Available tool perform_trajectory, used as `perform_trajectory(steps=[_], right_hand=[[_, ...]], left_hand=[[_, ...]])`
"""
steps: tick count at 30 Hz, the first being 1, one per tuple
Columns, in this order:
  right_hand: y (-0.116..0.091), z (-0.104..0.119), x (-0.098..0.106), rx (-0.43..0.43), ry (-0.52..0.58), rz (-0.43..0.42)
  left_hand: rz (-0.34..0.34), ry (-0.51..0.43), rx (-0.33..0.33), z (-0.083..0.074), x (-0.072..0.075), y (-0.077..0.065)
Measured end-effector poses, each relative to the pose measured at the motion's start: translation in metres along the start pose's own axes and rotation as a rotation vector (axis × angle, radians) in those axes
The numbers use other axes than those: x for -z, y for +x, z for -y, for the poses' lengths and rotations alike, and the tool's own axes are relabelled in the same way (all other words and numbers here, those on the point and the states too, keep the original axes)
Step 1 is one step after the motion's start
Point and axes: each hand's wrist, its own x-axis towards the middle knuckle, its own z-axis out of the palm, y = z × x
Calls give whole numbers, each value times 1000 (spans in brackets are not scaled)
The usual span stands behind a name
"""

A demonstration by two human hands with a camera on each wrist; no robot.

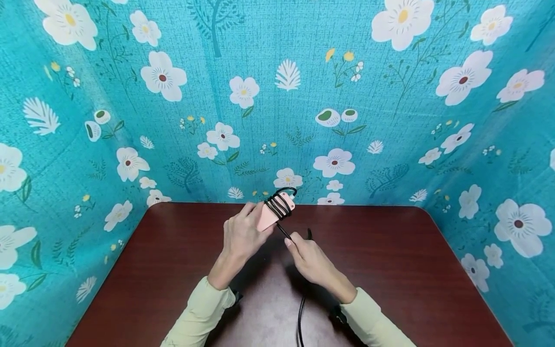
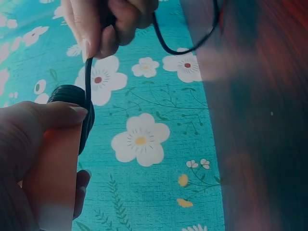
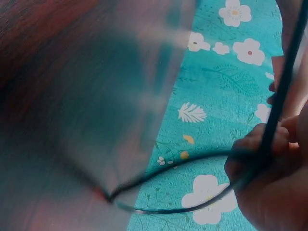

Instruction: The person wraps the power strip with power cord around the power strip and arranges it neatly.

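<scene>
A pink, flat, box-shaped device (image 1: 266, 220) is held up over the table by my left hand (image 1: 244, 233), thumb on one face and fingers behind. Several turns of black cable (image 1: 279, 206) wrap its far end, where the cable loops out beside a pale plug. In the left wrist view, the left thumb lies against the edge of the coil (image 2: 67, 94). My right hand (image 1: 314, 262) pinches the cable a short way from the device, and that stretch looks taut. From the right hand (image 3: 269, 178), slack cable hangs in a loop in the right wrist view.
Below the hands is a dark reddish-brown table (image 1: 173, 270) with rounded far corners. Loose cable (image 1: 299, 323) trails toward its near edge between the forearms. Teal flowered cloth (image 1: 269, 120) stands behind the table and along both sides.
</scene>
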Motion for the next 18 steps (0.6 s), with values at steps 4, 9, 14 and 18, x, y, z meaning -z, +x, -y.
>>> perform_trajectory(steps=[4, 9, 14, 18], right_hand=[[0, -3, 2, 84, -105, -98], [4, -5, 9, 238, -241, -205], [12, -8, 22, 448, -396, -294], [17, -11, 31, 629, -519, -333]], left_hand=[[39, 44, 13, 1, -3, -2], [70, 69, 56, -2, -3, -2], [164, 110, 136, -9, 0, 0], [244, 146, 161, -14, 3, 0]])
